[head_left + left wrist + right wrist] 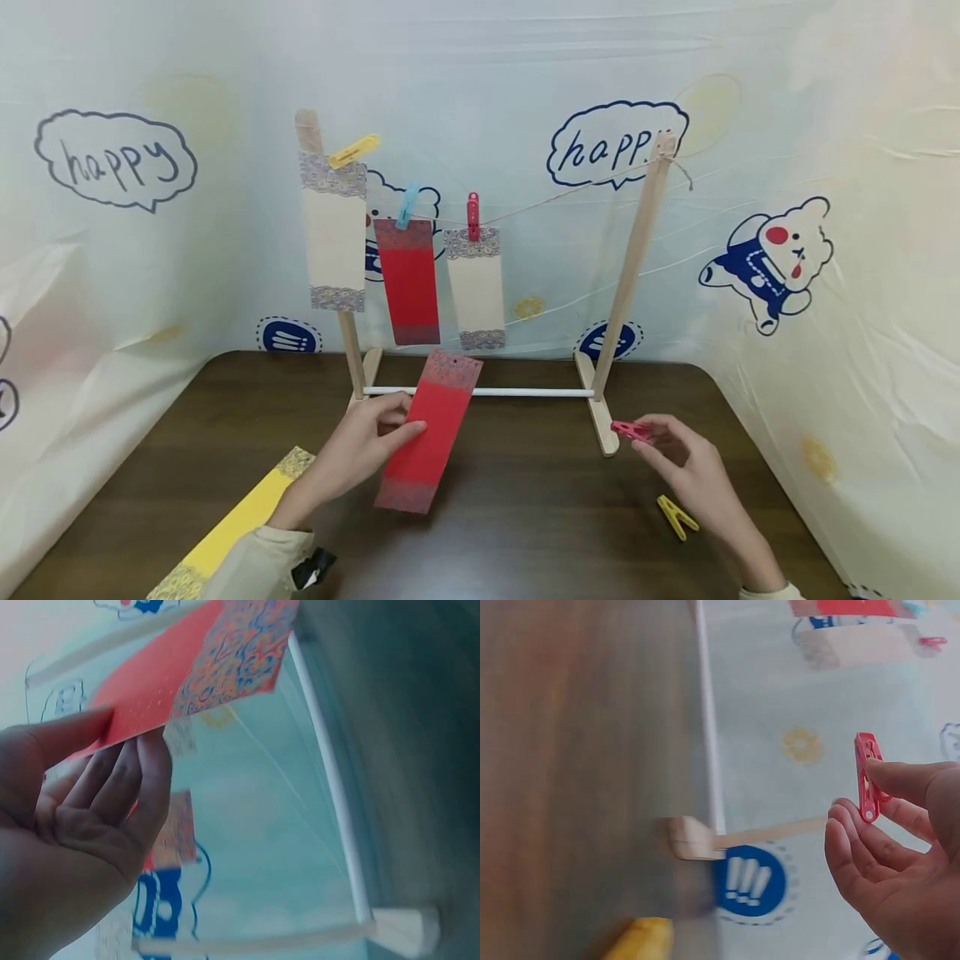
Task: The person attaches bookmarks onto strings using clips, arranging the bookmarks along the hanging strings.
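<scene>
Between thumb and fingers my left hand [367, 446] pinches a red card [435, 425] with patterned ends, held tilted above the table. In the left wrist view the thumb lies on one face of the red card [161, 671] and fingers are behind it. At the right, my right hand [693, 467] pinches a red clothespin [630, 430]; the right wrist view shows the clothespin [868, 776] at the thumb tip. From a string [555, 198] hang a cream card [336, 242] under a yellow clothespin [355, 151], a red card [408, 287] under a blue one [407, 206], and another cream card [477, 292] under a red one [473, 217].
The string runs between two wooden posts [637, 250], joined low down by a white rod [532, 392]. A yellow card [240, 521] lies on the dark table [525, 525] beneath my left forearm. Beside my right hand lies a yellow clothespin [677, 518]. A printed curtain surrounds the table.
</scene>
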`<act>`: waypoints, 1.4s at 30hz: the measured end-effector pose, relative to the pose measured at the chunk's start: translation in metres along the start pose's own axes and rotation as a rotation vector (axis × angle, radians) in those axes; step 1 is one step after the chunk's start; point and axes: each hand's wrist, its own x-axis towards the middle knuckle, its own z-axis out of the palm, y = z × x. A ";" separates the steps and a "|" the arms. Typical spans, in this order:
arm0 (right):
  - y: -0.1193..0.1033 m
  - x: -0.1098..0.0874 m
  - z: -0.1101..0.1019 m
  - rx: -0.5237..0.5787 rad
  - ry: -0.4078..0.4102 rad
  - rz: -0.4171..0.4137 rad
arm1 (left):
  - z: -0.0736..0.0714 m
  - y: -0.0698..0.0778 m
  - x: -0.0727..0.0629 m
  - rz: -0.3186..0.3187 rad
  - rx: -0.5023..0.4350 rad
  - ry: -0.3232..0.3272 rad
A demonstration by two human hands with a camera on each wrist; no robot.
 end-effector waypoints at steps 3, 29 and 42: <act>-0.015 0.006 -0.011 -0.050 0.026 -0.050 | 0.003 0.009 0.008 0.010 -0.008 0.041; -0.099 0.046 -0.063 -0.096 0.221 -0.405 | 0.035 0.052 0.076 0.177 -0.176 0.058; -0.145 0.087 -0.073 -0.082 0.266 -0.553 | 0.038 0.064 0.109 0.194 -0.258 0.066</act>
